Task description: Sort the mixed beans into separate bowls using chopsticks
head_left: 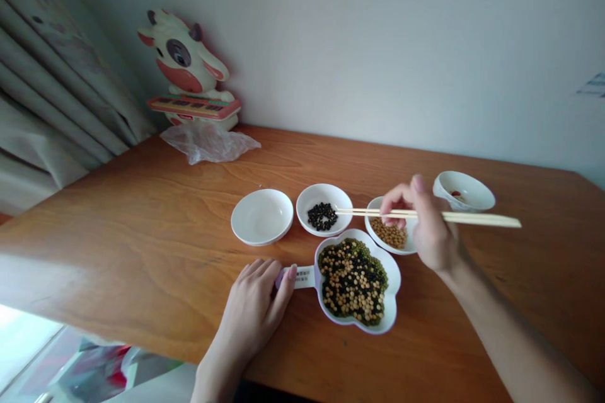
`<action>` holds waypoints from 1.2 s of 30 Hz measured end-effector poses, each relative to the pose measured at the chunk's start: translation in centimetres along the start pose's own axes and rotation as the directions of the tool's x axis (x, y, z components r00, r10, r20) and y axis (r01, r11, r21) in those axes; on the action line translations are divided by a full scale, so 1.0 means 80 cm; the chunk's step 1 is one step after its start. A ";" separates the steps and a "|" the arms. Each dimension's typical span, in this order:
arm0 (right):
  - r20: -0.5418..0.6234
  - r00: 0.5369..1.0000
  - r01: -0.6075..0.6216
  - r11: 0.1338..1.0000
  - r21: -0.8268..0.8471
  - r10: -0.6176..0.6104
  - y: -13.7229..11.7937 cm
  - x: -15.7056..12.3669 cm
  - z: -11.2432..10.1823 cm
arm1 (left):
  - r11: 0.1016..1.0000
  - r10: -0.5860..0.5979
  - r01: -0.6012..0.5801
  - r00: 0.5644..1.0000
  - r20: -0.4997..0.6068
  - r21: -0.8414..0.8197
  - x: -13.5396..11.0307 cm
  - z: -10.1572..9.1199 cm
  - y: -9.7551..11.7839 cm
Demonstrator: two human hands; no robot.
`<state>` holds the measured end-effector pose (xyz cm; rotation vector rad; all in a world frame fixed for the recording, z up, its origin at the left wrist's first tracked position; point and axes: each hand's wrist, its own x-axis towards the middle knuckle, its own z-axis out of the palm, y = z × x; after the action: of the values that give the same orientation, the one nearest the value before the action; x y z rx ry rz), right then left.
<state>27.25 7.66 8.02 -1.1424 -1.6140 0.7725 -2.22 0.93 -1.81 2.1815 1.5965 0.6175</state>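
My right hand [425, 223] is closed on a pair of wooden chopsticks [477, 218]. Their tips reach left over the rim of a small white bowl of black beans [323, 208]. Under that hand sits a white bowl of yellow soybeans [390, 234]. My left hand [258, 305] lies on the wooden table [142, 227], fingers curled around the short handle [302, 277] of a white flower-shaped dish [357, 280] filled with mixed black, green and yellow beans.
An empty white bowl [261, 216] stands left of the black-bean bowl. Another white bowl [464, 191] with a few red beans sits at the far right. A cow-shaped toy [189, 72] on a crumpled plastic bag [208, 141] stands at the back left, beside a curtain [51, 75].
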 end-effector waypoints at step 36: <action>0.669 0.728 0.022 0.970 -0.243 0.151 -0.063 0.018 0.010 | 1.000 -0.021 0.021 1.000 0.013 0.021 -0.004 -0.003 -0.007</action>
<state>24.80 7.21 12.67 -1.1482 -2.3464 1.1685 -2.88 0.80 -1.92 2.1762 1.6244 0.5814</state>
